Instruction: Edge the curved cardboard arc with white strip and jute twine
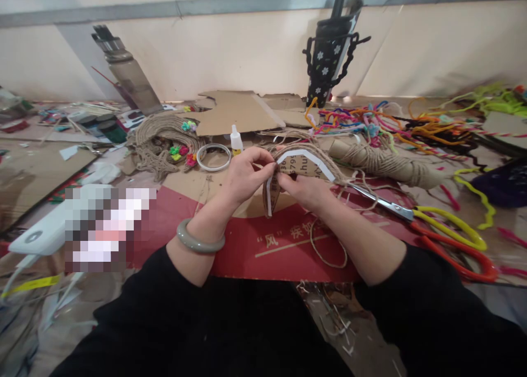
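Both my hands meet at the middle of the table on a curved cardboard piece [297,167] edged with white tape and partly wrapped in jute twine. My left hand [244,175], with a grey-green bangle on its wrist, pinches the piece's left end, fingers closed. My right hand [307,190] grips the lower part of the piece, fingers curled around it. A loose strand of twine [325,245] loops down from the piece over the red cardboard sheet [263,245].
Scissors [436,223] with yellow and red handles lie right of my hands. A jute twine spool [395,166], coloured pipe cleaners [370,119], a small glue bottle [236,140], a tape ring [213,156], a twine coil [162,141] and two bottles [329,53] stand behind.
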A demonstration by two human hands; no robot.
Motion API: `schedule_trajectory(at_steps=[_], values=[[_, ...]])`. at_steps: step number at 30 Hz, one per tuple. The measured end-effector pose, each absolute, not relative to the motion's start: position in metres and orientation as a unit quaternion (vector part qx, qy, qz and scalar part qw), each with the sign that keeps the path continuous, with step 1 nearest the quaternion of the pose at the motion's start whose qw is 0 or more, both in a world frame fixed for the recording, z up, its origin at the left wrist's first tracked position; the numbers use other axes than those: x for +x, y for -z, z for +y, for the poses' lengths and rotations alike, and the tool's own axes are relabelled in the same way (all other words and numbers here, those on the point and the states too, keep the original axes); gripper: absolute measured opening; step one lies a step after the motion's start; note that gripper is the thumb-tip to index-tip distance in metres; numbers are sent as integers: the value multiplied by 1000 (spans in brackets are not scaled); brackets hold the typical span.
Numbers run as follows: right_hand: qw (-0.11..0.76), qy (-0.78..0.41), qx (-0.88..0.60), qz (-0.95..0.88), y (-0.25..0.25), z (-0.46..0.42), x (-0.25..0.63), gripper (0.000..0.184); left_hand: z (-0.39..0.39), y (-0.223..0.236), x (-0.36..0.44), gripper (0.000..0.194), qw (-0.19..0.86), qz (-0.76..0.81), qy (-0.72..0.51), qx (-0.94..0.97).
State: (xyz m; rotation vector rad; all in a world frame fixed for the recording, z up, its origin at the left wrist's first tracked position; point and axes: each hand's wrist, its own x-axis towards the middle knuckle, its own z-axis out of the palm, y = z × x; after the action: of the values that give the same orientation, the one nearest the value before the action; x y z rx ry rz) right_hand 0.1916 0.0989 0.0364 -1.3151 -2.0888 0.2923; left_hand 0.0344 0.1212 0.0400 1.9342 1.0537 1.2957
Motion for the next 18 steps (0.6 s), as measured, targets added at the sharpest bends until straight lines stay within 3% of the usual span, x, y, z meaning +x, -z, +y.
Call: schedule_trajectory(at_steps=[18], values=[[316,-152,-483,-803,-41,99,190,37,123,-38,32,8,272,377,-477,745]])
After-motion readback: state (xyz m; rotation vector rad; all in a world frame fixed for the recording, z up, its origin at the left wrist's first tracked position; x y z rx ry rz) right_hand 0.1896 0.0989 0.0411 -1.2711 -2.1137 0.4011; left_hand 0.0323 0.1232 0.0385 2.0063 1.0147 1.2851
